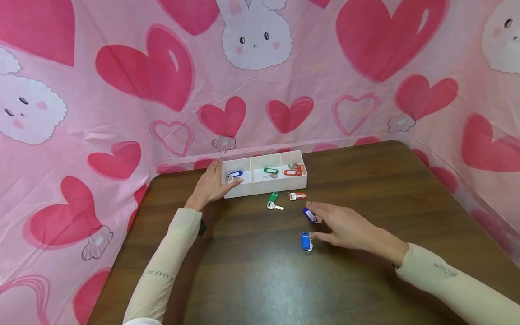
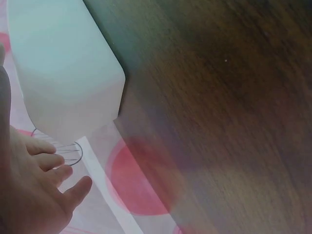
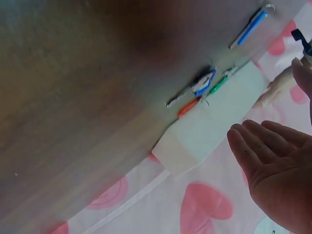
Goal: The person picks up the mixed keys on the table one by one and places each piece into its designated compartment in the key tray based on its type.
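A white three-part tray (image 1: 280, 184) stands near the table's back edge. My left hand (image 1: 209, 186) rests at its left end, fingers extended along the side and thumb over the front wall. Inside lie a key with a blue tag (image 1: 235, 174) on the left, one with a green tag (image 1: 271, 171) in the middle, and red-tagged keys (image 1: 293, 172) on the right. My right hand (image 1: 345, 223) hovers with fingers fairly straight and thumb apart. By its fingertips lies a dark blue key tag (image 1: 309, 215); near the thumb, a brighter blue key tag (image 1: 305, 241).
In front of the tray lie a key with a green tag (image 1: 273, 197) and a key with a red tag (image 1: 300, 196). The brown wooden table (image 1: 243, 271) meets a pink heart-patterned cloth (image 1: 183, 135) behind and at the sides.
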`<state>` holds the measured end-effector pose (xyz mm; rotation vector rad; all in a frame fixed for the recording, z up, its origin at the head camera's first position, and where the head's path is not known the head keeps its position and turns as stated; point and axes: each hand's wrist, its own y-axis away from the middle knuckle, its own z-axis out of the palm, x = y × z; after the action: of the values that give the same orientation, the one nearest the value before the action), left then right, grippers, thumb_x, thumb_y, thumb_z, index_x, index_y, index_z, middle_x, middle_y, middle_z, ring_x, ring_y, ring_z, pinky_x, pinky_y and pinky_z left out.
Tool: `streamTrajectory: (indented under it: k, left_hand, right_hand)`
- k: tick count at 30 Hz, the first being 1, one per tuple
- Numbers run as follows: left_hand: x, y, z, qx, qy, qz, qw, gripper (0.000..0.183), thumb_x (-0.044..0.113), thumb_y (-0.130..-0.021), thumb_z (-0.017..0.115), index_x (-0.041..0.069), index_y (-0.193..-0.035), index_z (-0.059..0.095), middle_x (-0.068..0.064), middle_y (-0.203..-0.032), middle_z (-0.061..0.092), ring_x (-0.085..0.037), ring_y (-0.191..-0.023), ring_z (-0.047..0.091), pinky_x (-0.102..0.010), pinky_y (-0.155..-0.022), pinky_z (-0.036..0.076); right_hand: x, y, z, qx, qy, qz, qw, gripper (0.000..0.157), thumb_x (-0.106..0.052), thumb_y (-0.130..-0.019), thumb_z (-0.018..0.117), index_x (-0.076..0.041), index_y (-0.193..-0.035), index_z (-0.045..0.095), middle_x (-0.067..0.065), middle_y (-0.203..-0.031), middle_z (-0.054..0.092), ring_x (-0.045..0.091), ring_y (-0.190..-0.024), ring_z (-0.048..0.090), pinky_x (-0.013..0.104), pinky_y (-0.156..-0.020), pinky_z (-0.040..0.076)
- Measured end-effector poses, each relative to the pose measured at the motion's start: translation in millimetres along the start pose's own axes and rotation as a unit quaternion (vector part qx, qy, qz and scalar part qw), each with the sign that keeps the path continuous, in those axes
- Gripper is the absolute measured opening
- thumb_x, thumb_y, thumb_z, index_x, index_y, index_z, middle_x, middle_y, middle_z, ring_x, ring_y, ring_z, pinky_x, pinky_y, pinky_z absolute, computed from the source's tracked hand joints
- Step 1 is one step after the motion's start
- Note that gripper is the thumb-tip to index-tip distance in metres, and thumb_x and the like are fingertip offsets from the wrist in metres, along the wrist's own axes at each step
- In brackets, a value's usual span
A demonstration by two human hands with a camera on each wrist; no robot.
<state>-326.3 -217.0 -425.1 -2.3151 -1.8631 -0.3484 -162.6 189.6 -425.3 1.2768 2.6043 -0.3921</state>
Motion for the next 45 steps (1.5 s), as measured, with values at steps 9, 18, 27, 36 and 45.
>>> streamTrajectory:
  k: [9, 18, 27, 36, 45]
  left_hand:
    - [-1.8, -1.1, 2.5, 0.001, -0.006, 0.002, 1.0, 0.125, 0.089, -0.086, 0.047, 0.004, -0.169, 0.008, -0.019, -0.177, 0.011, -0.041, -0.165, 0.013, -0.063, -0.13, 0.023]
    - [-2.4, -0.7, 3.4, -0.002, -0.001, -0.001, 1.0, 0.122, 0.085, -0.087, 0.049, 0.005, -0.169, 0.008, -0.017, -0.178, 0.009, -0.039, -0.166, 0.011, -0.063, -0.13, 0.023]
    - [-3.2, -0.8, 5.1, -0.009, 0.004, -0.004, 0.9999, 0.12, 0.084, -0.088, 0.049, 0.007, -0.169, 0.008, -0.016, -0.179, 0.008, -0.038, -0.166, 0.012, -0.063, -0.13, 0.023]
    - [-7.4, -1.5, 7.2, -0.008, 0.002, -0.004, 1.0, 0.122, 0.086, -0.087, 0.049, 0.006, -0.169, 0.007, -0.016, -0.179, 0.007, -0.038, -0.166, 0.011, -0.063, -0.13, 0.025]
    - [-7.9, -1.4, 6.7, -0.011, -0.003, 0.003, 0.9999, 0.122, 0.085, -0.088, 0.048, 0.005, -0.169, 0.006, -0.016, -0.179, 0.004, -0.037, -0.167, 0.008, -0.062, -0.131, 0.024]
  right_hand:
    - [-4, 8, 8.5, -0.018, 0.025, -0.045, 0.998, 0.075, -0.047, -0.092, 0.08, -0.006, -0.15, 0.057, 0.014, -0.15, 0.063, 0.031, -0.135, 0.066, 0.049, -0.101, 0.06]
    - [-8, 13, 17.5, -0.039, 0.009, -0.055, 0.998, 0.074, -0.05, -0.092, 0.078, -0.006, -0.148, 0.059, 0.012, -0.15, 0.064, 0.033, -0.136, 0.064, 0.053, -0.103, 0.059]
    - [-11, 19, 26.2, -0.062, 0.009, -0.066, 0.996, 0.071, -0.053, -0.094, 0.075, -0.006, -0.146, 0.061, 0.01, -0.148, 0.066, 0.028, -0.134, 0.066, 0.048, -0.102, 0.06]
    - [-11, 22, 31.6, -0.048, 0.03, -0.098, 0.994, 0.063, -0.051, -0.096, 0.074, -0.009, -0.141, 0.066, 0.013, -0.142, 0.07, 0.029, -0.129, 0.07, 0.048, -0.096, 0.063]
    - [-11, 22, 31.4, -0.061, 0.028, -0.102, 0.992, 0.057, -0.048, -0.097, 0.074, -0.01, -0.138, 0.069, 0.009, -0.138, 0.072, 0.028, -0.128, 0.071, 0.048, -0.097, 0.063]
